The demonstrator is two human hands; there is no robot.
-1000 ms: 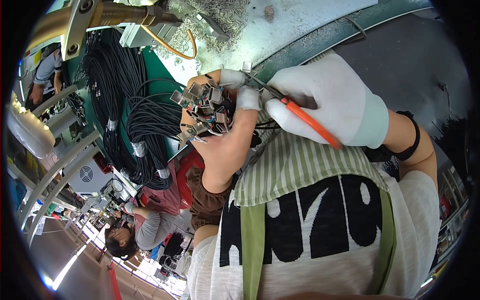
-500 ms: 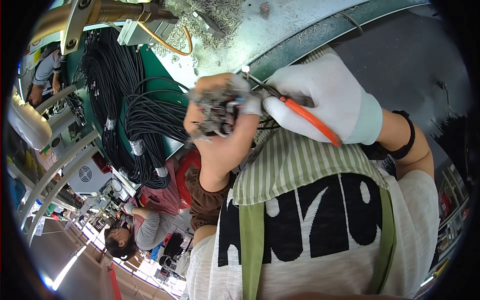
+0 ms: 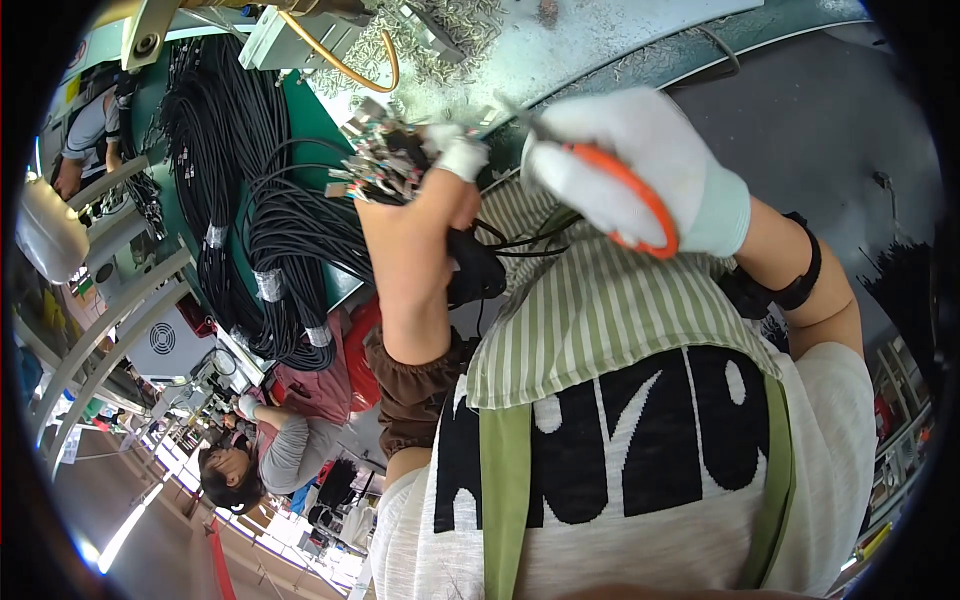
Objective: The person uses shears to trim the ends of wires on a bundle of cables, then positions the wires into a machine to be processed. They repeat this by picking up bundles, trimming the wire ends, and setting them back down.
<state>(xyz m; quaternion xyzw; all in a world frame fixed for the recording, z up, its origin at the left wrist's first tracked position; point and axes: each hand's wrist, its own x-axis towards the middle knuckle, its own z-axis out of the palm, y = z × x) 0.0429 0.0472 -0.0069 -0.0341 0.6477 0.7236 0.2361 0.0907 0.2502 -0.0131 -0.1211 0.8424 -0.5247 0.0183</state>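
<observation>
My left hand (image 3: 412,235), with white coverings on some fingertips, is closed round a bundle of cable ends (image 3: 385,160). Bare coloured wires and silvery tips fan out from it, and black cables run below my hand toward my lap. In a white glove, my right hand (image 3: 665,150) grips orange-handled pliers (image 3: 655,205). Their jaws are smeared by motion near the left hand's fingertips, so I cannot tell whether they touch a wire. A green striped apron (image 3: 600,310) spreads beneath both hands.
Coils of black cable (image 3: 230,190) lie on the green table (image 3: 300,120) at left. Small metal scraps (image 3: 470,35) litter the pale work surface ahead, beside a metal fixture with a yellow tube (image 3: 345,75). A co-worker (image 3: 290,455) sits lower left; another person's arm shows far left.
My left hand has turned and shifted, so the wire ends now point up and left. My right hand has risen slightly with the pliers, whose handles are turned differently.
</observation>
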